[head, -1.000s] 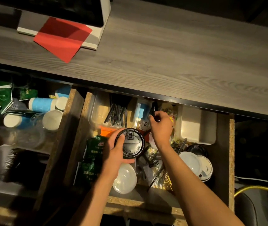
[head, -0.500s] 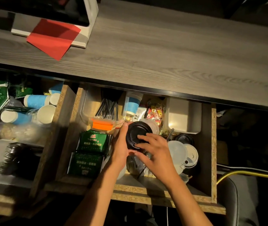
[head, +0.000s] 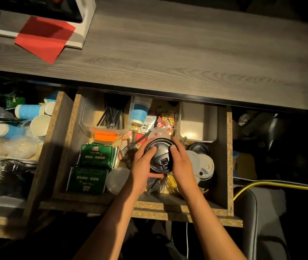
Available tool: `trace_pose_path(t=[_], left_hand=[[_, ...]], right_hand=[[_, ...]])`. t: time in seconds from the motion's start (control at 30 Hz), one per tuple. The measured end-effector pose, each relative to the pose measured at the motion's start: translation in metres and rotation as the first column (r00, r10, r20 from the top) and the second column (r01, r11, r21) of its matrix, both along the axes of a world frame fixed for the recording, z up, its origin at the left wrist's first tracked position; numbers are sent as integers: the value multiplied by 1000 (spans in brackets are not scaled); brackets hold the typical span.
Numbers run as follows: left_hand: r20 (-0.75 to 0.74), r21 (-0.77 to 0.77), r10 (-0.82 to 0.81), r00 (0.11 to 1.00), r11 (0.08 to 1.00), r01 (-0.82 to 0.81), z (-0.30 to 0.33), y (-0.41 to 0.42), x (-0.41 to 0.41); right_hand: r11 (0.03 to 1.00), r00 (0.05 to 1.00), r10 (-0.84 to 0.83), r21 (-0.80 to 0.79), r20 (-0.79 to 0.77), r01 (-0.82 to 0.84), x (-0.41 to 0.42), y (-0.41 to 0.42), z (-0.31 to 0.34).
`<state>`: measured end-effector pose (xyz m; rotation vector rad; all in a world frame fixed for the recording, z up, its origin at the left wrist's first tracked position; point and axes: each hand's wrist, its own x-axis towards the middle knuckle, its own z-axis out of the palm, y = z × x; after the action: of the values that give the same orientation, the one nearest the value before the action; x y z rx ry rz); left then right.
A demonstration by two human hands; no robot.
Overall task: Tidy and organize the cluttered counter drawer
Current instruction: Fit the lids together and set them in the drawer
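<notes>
Drawer (head: 229, 166) clutter surrounds the black lid stack (head: 160, 158) we grip between both hands — left hand (head: 143, 167) at nine o'clock, right hand (head: 182, 166) at three, fingers (head: 173, 149) curled closed around its rim. Loosely nested lids could slip apart and scatter among the forks and white lids (head: 206, 167) below, we judge.

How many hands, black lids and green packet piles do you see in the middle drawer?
Hands: 2, left hand and right hand.
Black lids: 2, held lid and loose lid.
Green packet piles: 2, far pile and near pile.
Total: 6.
</notes>
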<state>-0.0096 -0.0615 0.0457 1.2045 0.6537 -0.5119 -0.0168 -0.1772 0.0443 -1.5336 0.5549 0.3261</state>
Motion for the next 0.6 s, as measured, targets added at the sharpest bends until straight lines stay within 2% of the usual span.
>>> trace_pose_path(t=[0.2,0.37,0.43,0.5,0.53,0.6], left_hand=[[-23,49,-42,999,998,43,-6,-12,-12],[-32,91,-32,999,995,35,-15,-13,-18],[-48,78,13,999,997,-9,-16,-9,-14],[-67,61,56,996,997,-52,-20,-4,-7],[-72,61,65,995,996,-60,-22,-2,-4],[-77,67,64,995,996,-58,-27,-1,0]], right_hand=[[998,998,-50,-25,25,50,-16,-6,-19],[999,995,41,28,-94,-38,-23,-29,-28],[988,993,-96,-127,-72,87,-17,-48,-31],[899,959,-282,-357,-27,255,-5,-70,-36],[850,952,-306,-455,-15,266,3,-80,-42],[790,971,-230,-594,-64,148,17,-95,-60]])
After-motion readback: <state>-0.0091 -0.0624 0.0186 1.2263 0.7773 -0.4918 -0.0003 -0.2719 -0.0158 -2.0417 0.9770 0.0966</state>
